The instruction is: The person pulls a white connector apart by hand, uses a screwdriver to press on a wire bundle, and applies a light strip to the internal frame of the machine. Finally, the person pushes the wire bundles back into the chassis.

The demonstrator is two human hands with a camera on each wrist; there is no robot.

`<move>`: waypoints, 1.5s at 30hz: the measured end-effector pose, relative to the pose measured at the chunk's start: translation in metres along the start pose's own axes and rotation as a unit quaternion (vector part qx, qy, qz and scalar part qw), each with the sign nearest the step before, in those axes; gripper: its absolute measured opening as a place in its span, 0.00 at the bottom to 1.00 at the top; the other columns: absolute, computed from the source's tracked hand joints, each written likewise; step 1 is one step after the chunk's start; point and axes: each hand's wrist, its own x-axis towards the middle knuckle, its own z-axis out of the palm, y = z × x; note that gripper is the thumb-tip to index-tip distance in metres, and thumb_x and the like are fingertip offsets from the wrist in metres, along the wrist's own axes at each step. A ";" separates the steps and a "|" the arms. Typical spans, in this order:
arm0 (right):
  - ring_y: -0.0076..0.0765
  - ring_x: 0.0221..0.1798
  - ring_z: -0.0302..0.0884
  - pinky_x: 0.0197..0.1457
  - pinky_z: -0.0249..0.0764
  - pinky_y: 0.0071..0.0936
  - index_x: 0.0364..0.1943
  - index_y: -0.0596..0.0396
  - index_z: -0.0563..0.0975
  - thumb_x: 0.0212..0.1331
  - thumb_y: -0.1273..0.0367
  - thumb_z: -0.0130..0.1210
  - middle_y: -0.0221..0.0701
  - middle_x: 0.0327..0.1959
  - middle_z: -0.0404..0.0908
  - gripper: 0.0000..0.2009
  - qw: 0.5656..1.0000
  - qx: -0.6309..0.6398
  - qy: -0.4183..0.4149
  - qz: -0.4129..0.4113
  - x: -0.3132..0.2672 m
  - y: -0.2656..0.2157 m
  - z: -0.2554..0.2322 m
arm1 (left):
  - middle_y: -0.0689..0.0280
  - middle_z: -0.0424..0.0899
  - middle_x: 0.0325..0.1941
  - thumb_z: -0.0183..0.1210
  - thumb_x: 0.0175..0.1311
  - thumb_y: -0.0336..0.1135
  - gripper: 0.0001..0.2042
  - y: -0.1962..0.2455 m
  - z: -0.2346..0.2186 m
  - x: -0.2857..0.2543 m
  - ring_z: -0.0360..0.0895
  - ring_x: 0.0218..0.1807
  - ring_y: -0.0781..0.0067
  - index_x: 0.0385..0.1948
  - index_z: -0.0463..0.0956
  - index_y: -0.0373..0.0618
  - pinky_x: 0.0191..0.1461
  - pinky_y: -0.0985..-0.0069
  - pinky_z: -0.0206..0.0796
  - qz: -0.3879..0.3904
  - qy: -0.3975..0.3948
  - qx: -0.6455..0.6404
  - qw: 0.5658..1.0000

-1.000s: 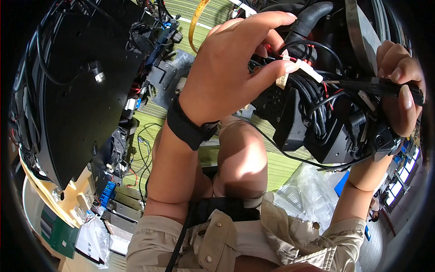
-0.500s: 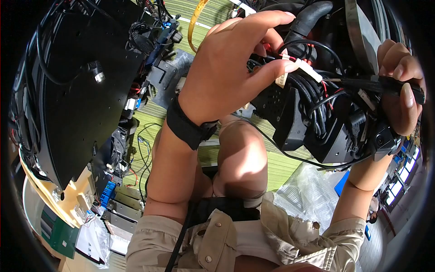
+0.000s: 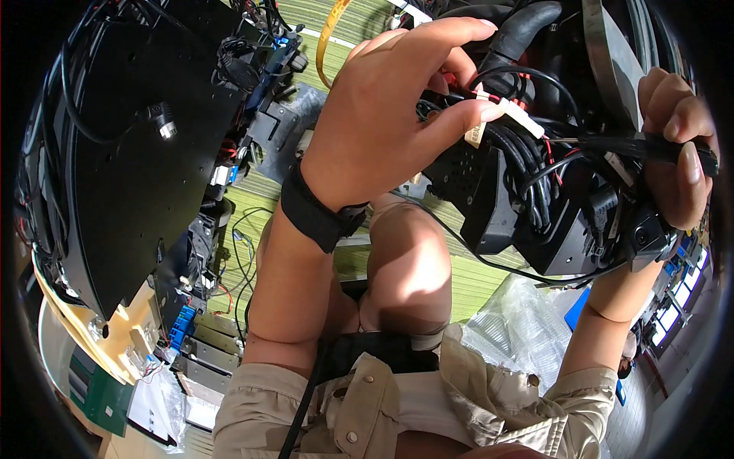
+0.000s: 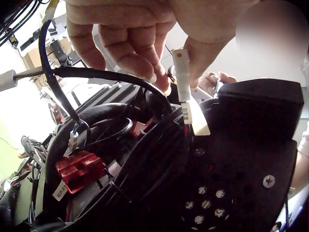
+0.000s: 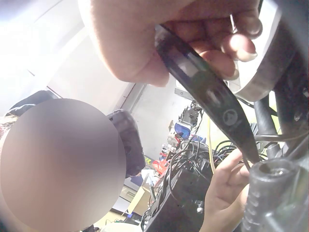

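Note:
My left hand (image 3: 390, 115) reaches over the wiring from the left, its thumb and fingers pinching a white wire connector (image 3: 524, 120) on a red and black lead. In the left wrist view the connector (image 4: 181, 77) stands upright by the thumb, with a paper label (image 4: 199, 118) below it. My right hand (image 3: 677, 149) grips a slim black-handled tool (image 3: 612, 145). Its thin metal tip points left, right at the connector's end. The right wrist view shows the tool's dark tapered body (image 5: 207, 92) between curled fingers and thumb; its exact kind I cannot tell.
Bundled black cables (image 3: 527, 176) run down a black metal housing (image 3: 489, 210) under the hands. A thick black hose (image 3: 527, 30) rises behind. To the left stands a large black panel (image 3: 145, 176). A red connector block (image 4: 79, 171) sits among the wires. Clear plastic wrap (image 3: 512, 321) lies on the floor.
My right hand and the tool have shifted very slightly, with the tip still at the connector's end. The left hand holds its place.

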 end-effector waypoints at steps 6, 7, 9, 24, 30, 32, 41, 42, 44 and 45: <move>0.29 0.27 0.54 0.34 0.49 0.30 0.34 0.46 0.71 0.55 0.53 0.48 0.28 0.23 0.60 0.14 1.000 0.012 0.004 -0.012 0.000 0.002 0.000 | 0.67 0.78 0.27 0.67 0.46 0.31 0.25 0.002 -0.001 0.000 0.74 0.28 0.69 0.50 0.71 0.46 0.37 0.73 0.67 -0.017 -0.006 0.009 1.000; 0.28 0.27 0.53 0.34 0.48 0.30 0.34 0.46 0.70 0.56 0.52 0.47 0.27 0.22 0.59 0.14 1.000 0.012 0.012 -0.005 -0.001 0.001 0.001 | 0.67 0.78 0.27 0.67 0.46 0.31 0.25 0.002 -0.002 0.000 0.74 0.28 0.69 0.51 0.71 0.46 0.37 0.73 0.67 -0.024 -0.010 0.018 1.000; 0.28 0.27 0.52 0.33 0.48 0.30 0.33 0.46 0.70 0.57 0.51 0.45 0.27 0.21 0.59 0.15 1.000 0.012 0.019 0.001 -0.002 0.002 0.003 | 0.67 0.77 0.26 0.67 0.47 0.32 0.25 0.001 -0.002 -0.001 0.74 0.27 0.69 0.50 0.71 0.45 0.36 0.73 0.67 -0.023 -0.012 0.029 0.999; 0.25 0.23 0.50 0.31 0.47 0.27 0.26 0.46 0.66 0.64 0.53 0.40 0.24 0.19 0.60 0.15 0.999 0.036 -0.038 0.000 0.003 -0.002 -0.008 | 0.70 0.76 0.21 0.66 0.52 0.26 0.18 0.009 -0.004 -0.003 0.71 0.25 0.87 0.47 0.77 0.42 0.30 0.87 0.63 -0.157 -0.071 0.010 0.985; 0.25 0.22 0.50 0.30 0.47 0.27 0.27 0.46 0.66 0.63 0.50 0.41 0.24 0.18 0.60 0.17 0.997 0.076 0.003 0.003 0.003 -0.003 0.003 | 0.70 0.77 0.20 0.66 0.52 0.26 0.19 0.009 -0.005 -0.005 0.72 0.24 0.87 0.48 0.76 0.43 0.28 0.87 0.62 -0.161 -0.076 0.011 0.984; 0.25 0.22 0.50 0.30 0.47 0.27 0.27 0.46 0.66 0.63 0.49 0.40 0.24 0.18 0.60 0.18 0.998 0.060 -0.006 0.003 0.001 -0.002 -0.002 | 0.70 0.77 0.20 0.66 0.52 0.26 0.19 0.009 -0.006 -0.005 0.72 0.24 0.87 0.49 0.76 0.44 0.28 0.87 0.62 -0.161 -0.073 0.004 0.984; 0.26 0.21 0.50 0.30 0.47 0.27 0.24 0.45 0.64 0.62 0.45 0.39 0.25 0.18 0.61 0.21 0.999 0.043 -0.020 0.001 0.001 0.000 -0.002 | 0.71 0.75 0.17 0.66 0.52 0.27 0.19 0.010 -0.007 -0.004 0.69 0.21 0.89 0.49 0.76 0.45 0.25 0.87 0.58 -0.159 -0.087 0.011 0.983; 0.26 0.22 0.50 0.30 0.47 0.28 0.24 0.45 0.64 0.62 0.45 0.38 0.25 0.18 0.61 0.21 0.998 0.056 -0.016 -0.003 0.001 0.000 -0.002 | 0.71 0.75 0.17 0.66 0.52 0.27 0.19 0.010 -0.007 -0.005 0.69 0.21 0.88 0.49 0.76 0.45 0.26 0.87 0.59 -0.166 -0.087 0.014 0.982; 0.27 0.22 0.51 0.31 0.47 0.28 0.24 0.45 0.64 0.61 0.44 0.38 0.25 0.18 0.61 0.21 0.999 0.046 -0.027 0.003 0.001 -0.001 -0.003 | 0.71 0.75 0.18 0.66 0.52 0.27 0.19 0.010 -0.007 -0.005 0.69 0.22 0.88 0.49 0.76 0.45 0.26 0.87 0.59 -0.172 -0.087 0.018 0.981; 0.27 0.23 0.52 0.31 0.48 0.28 0.24 0.44 0.64 0.61 0.43 0.38 0.25 0.19 0.61 0.22 0.999 0.037 -0.038 0.008 0.002 -0.001 -0.004 | 0.71 0.75 0.18 0.66 0.52 0.27 0.19 0.009 -0.006 -0.005 0.70 0.22 0.88 0.49 0.76 0.44 0.27 0.87 0.60 -0.168 -0.083 0.016 0.982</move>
